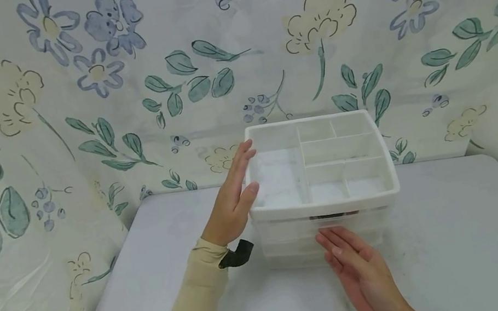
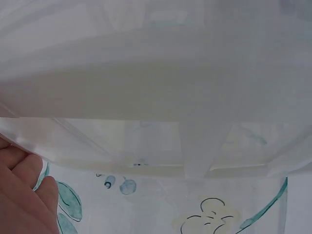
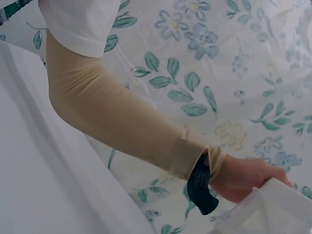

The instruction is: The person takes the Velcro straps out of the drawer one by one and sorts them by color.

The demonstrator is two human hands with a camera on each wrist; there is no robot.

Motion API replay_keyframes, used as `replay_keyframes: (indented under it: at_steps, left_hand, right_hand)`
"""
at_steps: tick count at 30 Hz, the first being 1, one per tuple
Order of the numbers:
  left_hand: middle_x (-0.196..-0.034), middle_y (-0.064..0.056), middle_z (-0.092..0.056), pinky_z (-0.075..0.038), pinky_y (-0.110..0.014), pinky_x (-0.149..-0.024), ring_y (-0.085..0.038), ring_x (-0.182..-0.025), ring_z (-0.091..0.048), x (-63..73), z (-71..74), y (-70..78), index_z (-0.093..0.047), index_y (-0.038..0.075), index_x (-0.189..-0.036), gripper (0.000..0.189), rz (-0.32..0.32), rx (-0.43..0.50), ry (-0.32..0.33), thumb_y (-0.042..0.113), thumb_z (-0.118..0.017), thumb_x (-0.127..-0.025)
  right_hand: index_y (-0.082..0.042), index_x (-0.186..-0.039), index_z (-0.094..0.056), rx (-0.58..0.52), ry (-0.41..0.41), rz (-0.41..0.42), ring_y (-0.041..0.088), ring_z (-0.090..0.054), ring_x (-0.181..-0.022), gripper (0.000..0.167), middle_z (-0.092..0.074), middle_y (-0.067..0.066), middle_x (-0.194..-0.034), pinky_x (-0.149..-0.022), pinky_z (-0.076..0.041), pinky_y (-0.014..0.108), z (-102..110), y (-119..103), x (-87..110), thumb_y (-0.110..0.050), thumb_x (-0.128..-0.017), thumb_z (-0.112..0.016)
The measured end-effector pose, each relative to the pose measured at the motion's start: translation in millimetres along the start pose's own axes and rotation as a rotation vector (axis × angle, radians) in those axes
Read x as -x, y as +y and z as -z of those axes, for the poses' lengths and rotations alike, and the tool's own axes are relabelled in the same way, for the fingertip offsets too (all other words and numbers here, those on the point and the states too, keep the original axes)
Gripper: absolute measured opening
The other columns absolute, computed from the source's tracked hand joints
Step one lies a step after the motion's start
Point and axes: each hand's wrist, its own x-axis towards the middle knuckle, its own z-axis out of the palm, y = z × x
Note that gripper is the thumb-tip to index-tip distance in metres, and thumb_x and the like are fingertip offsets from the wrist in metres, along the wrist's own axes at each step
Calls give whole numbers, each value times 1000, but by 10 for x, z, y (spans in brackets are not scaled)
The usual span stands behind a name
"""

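Note:
A white plastic storage organizer (image 1: 328, 206) stands on the table, its open top split into several compartments. Below the rim, a translucent drawer front (image 1: 285, 235) shows, with a dark strip behind its upper edge. My left hand (image 1: 232, 200) rests along the organizer's left side, fingers extended towards the back. In front of the drawer is my right hand (image 1: 362, 274), its fingertips near the front face; whether they touch it cannot be told. The left wrist view shows the organizer's side wall (image 2: 146, 92) close up, with the left fingers (image 2: 24, 170) at its edge.
A white table (image 1: 462, 229) carries the organizer near its back edge. Floral cloth (image 1: 183, 11) hangs behind and at both sides. A black band (image 1: 237, 253) sits at the left wrist, over a beige sleeve (image 1: 190, 305).

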Motion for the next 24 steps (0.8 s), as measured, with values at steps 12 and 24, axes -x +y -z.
replay_keyframes:
  at_steps: [12,24]
  left_hand:
    - [-167,-3,-19,-14,-45,-123,-19,-154,-12,0,-26,-2,-34,3,-154,56,-4,-14,23,19,-38,-101]
    - [-166,-4,-23,-17,-46,-123,-20,-153,-16,-7,-63,-11,-38,1,-152,55,-11,-32,63,19,-39,-100]
  right_hand:
    - [-1,-141,-39,-5,-5,-20,14,-56,-128,39,-59,3,-136,-103,-46,27,69,47,50,-4,-104,-47]
    - [-5,-135,-48,-7,10,-27,14,-58,-125,33,-63,2,-132,-100,-48,26,111,117,114,-1,-102,-48]
